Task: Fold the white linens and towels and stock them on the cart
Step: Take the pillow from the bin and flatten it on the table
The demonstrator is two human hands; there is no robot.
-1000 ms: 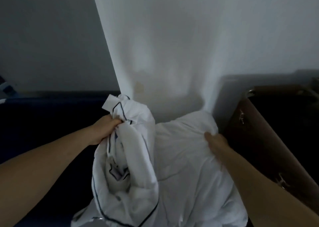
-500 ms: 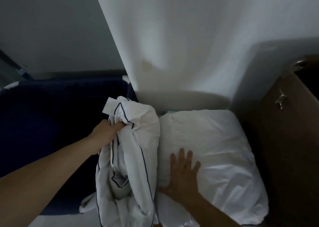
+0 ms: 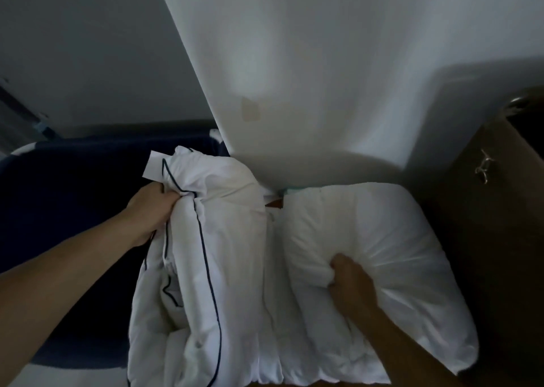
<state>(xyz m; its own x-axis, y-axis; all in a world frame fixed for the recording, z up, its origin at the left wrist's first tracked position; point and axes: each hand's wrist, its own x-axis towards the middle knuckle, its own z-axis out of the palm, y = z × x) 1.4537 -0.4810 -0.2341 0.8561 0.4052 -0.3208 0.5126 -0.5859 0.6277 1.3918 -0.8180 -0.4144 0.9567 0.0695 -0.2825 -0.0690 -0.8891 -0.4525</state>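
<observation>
Left hand point(image 3: 150, 210) gripping piped linen point(image 3: 217, 239), bunched, upright. Right hand point(image 3: 351, 286) pinching pillow point(image 3: 382, 224) lying beside, touching; what is carrying them hidden. Judging: gathering more fabric, aligning piped edges before folding.

Head view, close above white linens point(image 3: 229, 239)

Your left hand point(image 3: 153, 210) reaches in from the lower left on a bare forearm, fingers curled tight around a bunch of the piped linen point(image 3: 226, 239). Your right hand point(image 3: 350, 286) comes from the lower right, knuckles up, fingers pinching the pillow point(image 3: 388, 227).
</observation>
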